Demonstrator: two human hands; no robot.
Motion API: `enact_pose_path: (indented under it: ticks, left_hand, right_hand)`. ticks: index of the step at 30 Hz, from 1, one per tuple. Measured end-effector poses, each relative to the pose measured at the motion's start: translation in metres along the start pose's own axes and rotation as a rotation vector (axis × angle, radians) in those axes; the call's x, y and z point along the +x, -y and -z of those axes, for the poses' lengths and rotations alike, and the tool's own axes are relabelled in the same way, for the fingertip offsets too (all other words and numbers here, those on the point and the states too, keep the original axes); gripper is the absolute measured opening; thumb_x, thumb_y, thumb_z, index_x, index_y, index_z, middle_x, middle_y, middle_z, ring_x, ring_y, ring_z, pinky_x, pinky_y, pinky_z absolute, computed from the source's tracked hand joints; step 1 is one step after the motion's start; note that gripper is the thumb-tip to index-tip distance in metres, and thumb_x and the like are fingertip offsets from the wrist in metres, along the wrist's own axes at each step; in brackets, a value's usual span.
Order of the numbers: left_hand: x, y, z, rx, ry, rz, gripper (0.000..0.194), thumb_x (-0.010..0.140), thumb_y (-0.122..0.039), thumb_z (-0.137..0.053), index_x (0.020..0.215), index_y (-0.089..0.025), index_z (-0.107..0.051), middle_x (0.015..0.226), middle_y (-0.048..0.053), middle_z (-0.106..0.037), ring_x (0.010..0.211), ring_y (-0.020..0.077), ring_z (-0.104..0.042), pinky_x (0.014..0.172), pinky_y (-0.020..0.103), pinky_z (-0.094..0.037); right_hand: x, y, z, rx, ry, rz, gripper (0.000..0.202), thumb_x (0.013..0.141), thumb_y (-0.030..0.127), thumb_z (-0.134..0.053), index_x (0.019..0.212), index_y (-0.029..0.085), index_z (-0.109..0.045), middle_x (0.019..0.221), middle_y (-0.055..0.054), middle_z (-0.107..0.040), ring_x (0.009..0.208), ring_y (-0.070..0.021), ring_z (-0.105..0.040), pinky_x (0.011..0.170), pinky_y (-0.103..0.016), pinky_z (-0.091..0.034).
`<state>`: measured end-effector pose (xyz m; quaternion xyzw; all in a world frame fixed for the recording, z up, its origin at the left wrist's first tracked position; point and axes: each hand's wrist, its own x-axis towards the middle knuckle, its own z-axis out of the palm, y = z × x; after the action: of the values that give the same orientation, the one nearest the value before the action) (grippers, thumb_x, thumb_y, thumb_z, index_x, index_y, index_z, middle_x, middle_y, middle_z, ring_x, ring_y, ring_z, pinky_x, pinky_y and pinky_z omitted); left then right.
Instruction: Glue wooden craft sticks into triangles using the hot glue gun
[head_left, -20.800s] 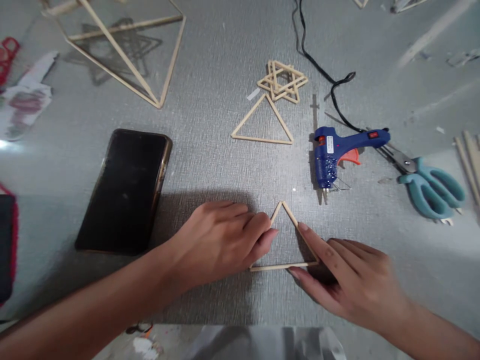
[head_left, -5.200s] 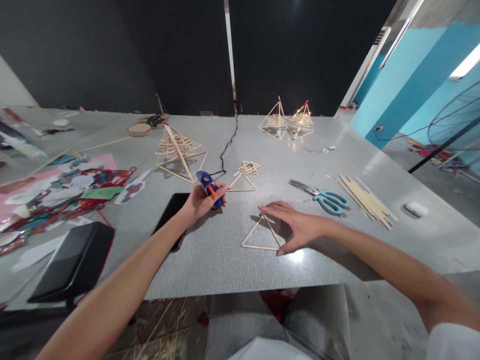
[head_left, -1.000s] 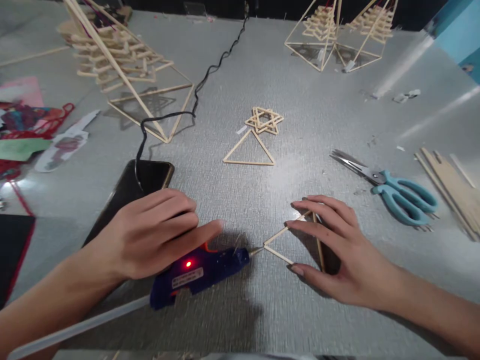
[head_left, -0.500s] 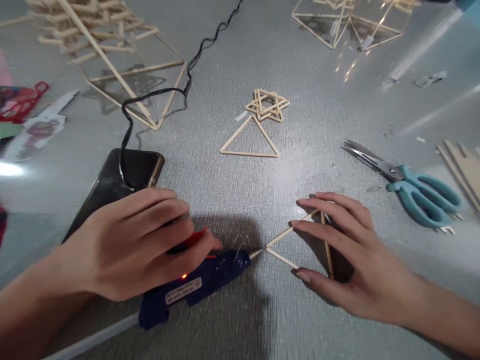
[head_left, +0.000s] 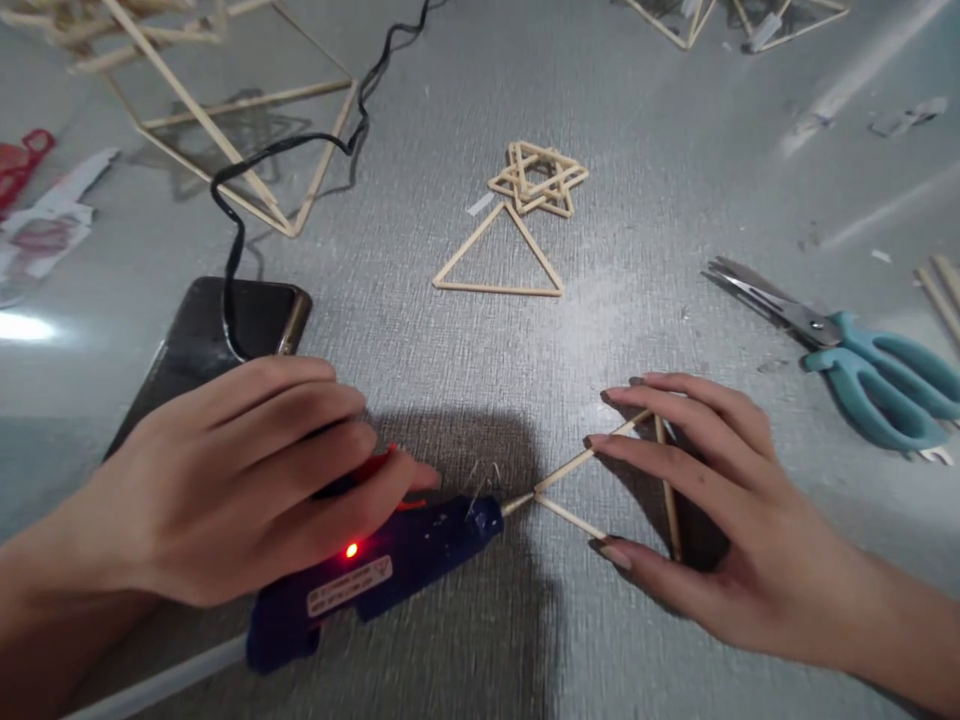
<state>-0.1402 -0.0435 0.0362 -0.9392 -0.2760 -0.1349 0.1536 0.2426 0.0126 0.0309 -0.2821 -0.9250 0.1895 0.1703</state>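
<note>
My left hand (head_left: pixel 255 480) is wrapped round a dark blue hot glue gun (head_left: pixel 420 555) with a lit red light and a glue stick in its back end. The gun's metal nozzle touches, or nearly touches, the left corner of a triangle of thin wooden sticks (head_left: pixel 566 470). My right hand (head_left: pixel 705 490) holds this triangle against the table, fingertips on the upper stick and thumb on the lower one; part of the triangle is hidden under the hand. Farther back lie a finished-looking stick triangle (head_left: pixel 499 290) and several overlapping star-shaped stick triangles (head_left: pixel 538 180).
A black phone (head_left: pixel 202 330) lies by my left hand, with a black cord (head_left: pixel 289 148) running over it. Blue-handled scissors (head_left: pixel 862 350) lie at right. A large stick frame (head_left: pixel 247 108) stands back left, near paper scraps (head_left: pixel 56 225). More stick frames (head_left: pixel 686 40) are at the back.
The view has shifted slightly, so the scissors and back frames sit differently in it. The glue gun's nozzle is now at the triangle's corner, and its red light looks brighter.
</note>
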Motion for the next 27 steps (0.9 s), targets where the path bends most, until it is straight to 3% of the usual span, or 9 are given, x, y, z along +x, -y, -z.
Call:
enact_pose_path:
  ticks: [8,18,23,27]
  left_hand:
    - [-0.003,-0.001,-0.001,-0.084,0.026,0.058,0.018,0.108,-0.016,-0.056,0.105,-0.024,-0.073,0.093,0.004,-0.066,0.099,0.025,-0.059,0.097,0.051,-0.057]
    - [0.005,0.0,0.0,-0.042,0.047,0.021,0.008,0.108,-0.018,-0.063,0.103,-0.019,-0.07,0.091,0.006,-0.064,0.096,0.0271,-0.058,0.088,0.051,-0.056]
    - [0.005,0.001,0.0,-0.028,0.039,0.011,0.018,0.111,-0.015,-0.053,0.104,-0.019,-0.068,0.089,0.006,-0.065,0.096,0.0274,-0.058,0.086,0.052,-0.055]
    - [0.009,0.002,0.001,-0.017,0.03,-0.011,0.01,0.11,-0.017,-0.06,0.103,-0.018,-0.067,0.087,0.006,-0.065,0.093,0.0271,-0.059,0.084,0.051,-0.056]
  right_hand:
    - [0.001,0.001,0.001,-0.004,0.007,-0.001,0.052,0.099,0.045,-0.077,0.146,0.025,-0.063,0.158,-0.015,-0.06,0.151,-0.0416,-0.05,0.12,-0.065,-0.047]
    - [0.0,0.001,-0.001,0.001,-0.009,-0.01,0.055,0.098,0.046,-0.078,0.148,0.028,-0.063,0.157,-0.014,-0.062,0.15,-0.0423,-0.051,0.12,-0.067,-0.048]
    - [0.0,0.001,-0.001,0.003,-0.01,-0.01,0.054,0.097,0.045,-0.078,0.147,0.027,-0.064,0.156,-0.014,-0.062,0.149,-0.0427,-0.052,0.12,-0.068,-0.048]
    - [0.0,0.001,0.0,-0.009,0.0,0.006,0.053,0.099,0.045,-0.077,0.146,0.025,-0.063,0.157,-0.015,-0.061,0.15,-0.0424,-0.051,0.119,-0.068,-0.049]
